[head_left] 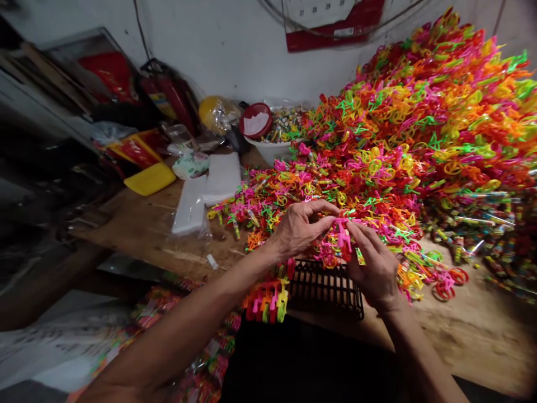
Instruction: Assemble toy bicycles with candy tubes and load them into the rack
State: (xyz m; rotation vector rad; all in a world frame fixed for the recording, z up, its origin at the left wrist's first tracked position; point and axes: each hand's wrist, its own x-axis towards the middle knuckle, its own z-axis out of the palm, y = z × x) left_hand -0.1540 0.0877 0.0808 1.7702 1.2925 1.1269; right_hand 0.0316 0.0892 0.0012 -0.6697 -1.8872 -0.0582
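Observation:
Between my fingertips is a small pink plastic toy piece [342, 237]; its exact kind is too small to make out. My left hand [298, 228] pinches it from the left with thumb and forefinger. From the other side, the thumb and fingers of my right hand [377, 267] close on it. Just below both hands lies a black slotted rack [321, 286] at the table's near edge. Several pink, orange, red and yellow plastic pieces [266, 301] stand in a row at the rack's left end, partly behind my left forearm.
A large heap of bright plastic pieces [419, 129] rises behind and right of my hands. Small wrapped tubes [465, 224] lie at right. Further back are a white tub [272, 150], white packets [191, 204], a yellow scoop-like item [150, 179] and a fire extinguisher [170, 98].

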